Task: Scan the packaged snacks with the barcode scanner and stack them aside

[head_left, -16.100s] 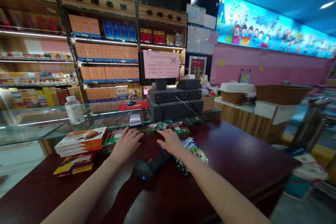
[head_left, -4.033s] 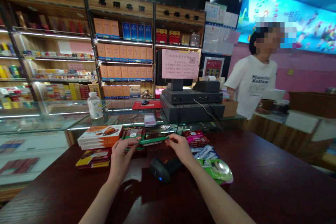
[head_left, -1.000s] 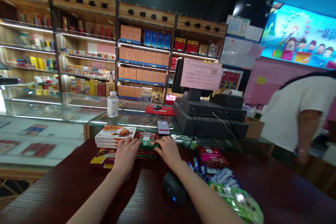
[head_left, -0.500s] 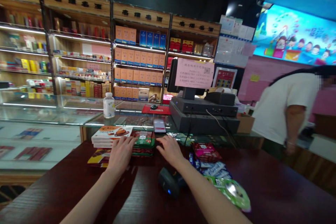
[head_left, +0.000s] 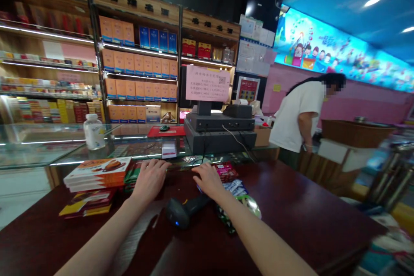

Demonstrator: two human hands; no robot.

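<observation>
- A wall of wooden shop shelving [head_left: 139, 64] fills the back, stocked with orange and blue boxes and rows of small packs.
- A dark red wooden counter [head_left: 291, 220] runs across the foreground, with a glass display case [head_left: 48, 146] just behind it on the left.
- A person in a white T-shirt [head_left: 299, 114] stands well off to the right, beyond the counter, head bent and one arm hanging down.
- A black point-of-sale terminal [head_left: 220, 131] sits on the glass, with a pink printed notice [head_left: 207, 83] above it.
- A stack of orange snack boxes [head_left: 97, 174] lies on the counter's left side, above a few loose red-and-yellow boxes [head_left: 87, 203].
- The left hand [head_left: 150, 180] lies flat and open, palm down, holding nothing visible. Its fingers are spread, and it sits just right of green-and-red packets [head_left: 130, 177], partly hiding them.
- The right hand [head_left: 208, 180] is also flat and open, palm down, with nothing visible in it. It rests just beside blue-and-white packets [head_left: 234, 188] and near a pink-red packet [head_left: 225, 171].
- A black handheld barcode scanner [head_left: 184, 212] lies on its side between the forearms, just below the right hand.
- A green foil bag [head_left: 249, 205] lies against the blue-and-white packets.
- A plastic water bottle [head_left: 93, 132] stands on the glass, left of a red mat [head_left: 164, 130] with a computer mouse [head_left: 164, 128] on it.
</observation>
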